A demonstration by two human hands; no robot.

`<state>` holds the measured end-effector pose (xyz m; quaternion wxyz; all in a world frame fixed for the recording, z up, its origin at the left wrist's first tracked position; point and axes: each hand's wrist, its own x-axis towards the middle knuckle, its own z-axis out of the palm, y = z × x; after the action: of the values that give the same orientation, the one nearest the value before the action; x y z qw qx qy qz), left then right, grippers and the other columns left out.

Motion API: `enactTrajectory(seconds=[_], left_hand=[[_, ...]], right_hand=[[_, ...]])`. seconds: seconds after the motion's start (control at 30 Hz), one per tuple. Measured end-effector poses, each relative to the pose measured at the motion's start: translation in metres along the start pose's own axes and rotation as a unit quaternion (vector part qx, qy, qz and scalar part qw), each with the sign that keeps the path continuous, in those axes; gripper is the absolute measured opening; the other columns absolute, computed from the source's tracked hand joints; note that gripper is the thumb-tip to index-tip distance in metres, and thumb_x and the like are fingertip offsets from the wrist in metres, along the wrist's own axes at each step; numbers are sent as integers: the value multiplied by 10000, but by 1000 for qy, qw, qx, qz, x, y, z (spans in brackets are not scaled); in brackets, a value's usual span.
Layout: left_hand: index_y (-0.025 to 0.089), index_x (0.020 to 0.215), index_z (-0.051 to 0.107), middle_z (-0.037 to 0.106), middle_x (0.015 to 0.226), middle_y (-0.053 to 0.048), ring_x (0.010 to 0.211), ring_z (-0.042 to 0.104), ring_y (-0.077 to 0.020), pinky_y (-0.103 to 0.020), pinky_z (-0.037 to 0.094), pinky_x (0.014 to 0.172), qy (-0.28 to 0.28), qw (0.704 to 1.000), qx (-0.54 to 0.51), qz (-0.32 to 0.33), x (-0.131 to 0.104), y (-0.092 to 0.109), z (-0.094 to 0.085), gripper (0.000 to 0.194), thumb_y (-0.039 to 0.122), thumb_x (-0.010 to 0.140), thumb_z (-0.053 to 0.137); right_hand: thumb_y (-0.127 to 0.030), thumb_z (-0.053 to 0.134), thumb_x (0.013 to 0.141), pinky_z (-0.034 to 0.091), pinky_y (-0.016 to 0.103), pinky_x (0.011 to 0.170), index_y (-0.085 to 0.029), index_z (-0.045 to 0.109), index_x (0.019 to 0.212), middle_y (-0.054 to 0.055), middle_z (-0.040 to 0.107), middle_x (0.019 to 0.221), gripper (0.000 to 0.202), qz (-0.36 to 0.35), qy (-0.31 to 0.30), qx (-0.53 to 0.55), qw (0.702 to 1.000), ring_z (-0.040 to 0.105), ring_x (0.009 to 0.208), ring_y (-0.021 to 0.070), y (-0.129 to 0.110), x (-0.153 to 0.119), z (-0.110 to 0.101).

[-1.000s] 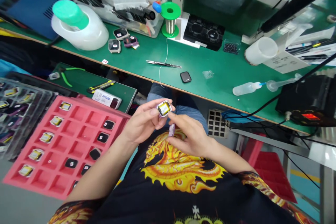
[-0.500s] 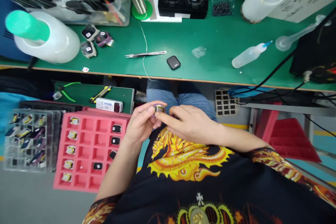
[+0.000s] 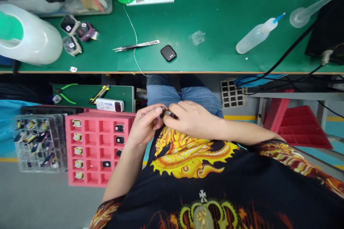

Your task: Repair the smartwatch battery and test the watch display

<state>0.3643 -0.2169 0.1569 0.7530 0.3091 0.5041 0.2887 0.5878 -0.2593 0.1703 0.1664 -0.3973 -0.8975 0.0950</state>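
My left hand (image 3: 145,124) is closed, its thumb and fingers pinching a small smartwatch case (image 3: 168,113) above my lap. My right hand (image 3: 192,121) grips the same case from the other side, fingers curled round it. Most of the case is hidden; a dark face and a shiny edge show between the fingertips. On the green bench (image 3: 215,57) beyond my hands lies a black square watch face (image 3: 168,53). Steel tweezers (image 3: 136,45) rest to the left of it, across a thin strand of solder wire (image 3: 130,25).
At lower left are a pink foam tray (image 3: 90,152) with watch parts and a clear compartment box (image 3: 25,154). Several watches (image 3: 72,45) lie near a white bottle (image 3: 40,39). A dropper bottle (image 3: 251,38) and black cables (image 3: 285,61) are at right.
The case has been turned between my fingers, so its yellowish inside no longer shows. My right hand has curled closer round it. The view has tilted down, and the bench sits higher in it.
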Motion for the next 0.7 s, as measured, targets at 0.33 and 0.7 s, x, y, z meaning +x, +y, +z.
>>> enactTrajectory(seconds=[0.33,0.7], left_hand=[[130,1131,849,770,804,-102,548,636,-146,-233,474,458,-54,992,-113,-2,-8,17,1,468,529,898,773],[122,1117,837,815,882,-129,522,641,-138,-226,468,417,-66,988,-134,-30,-11,18,5,460,539,966,714]], right_hand=[[-254,612,1048,543,321,781,-153,672,1151,94,682,1127,156,83,131,211,965,641,920,192,5,-3,18],[-240,672,988,566,291,783,-201,589,1376,30,689,1063,399,160,167,321,918,657,869,161,8,-2,16]])
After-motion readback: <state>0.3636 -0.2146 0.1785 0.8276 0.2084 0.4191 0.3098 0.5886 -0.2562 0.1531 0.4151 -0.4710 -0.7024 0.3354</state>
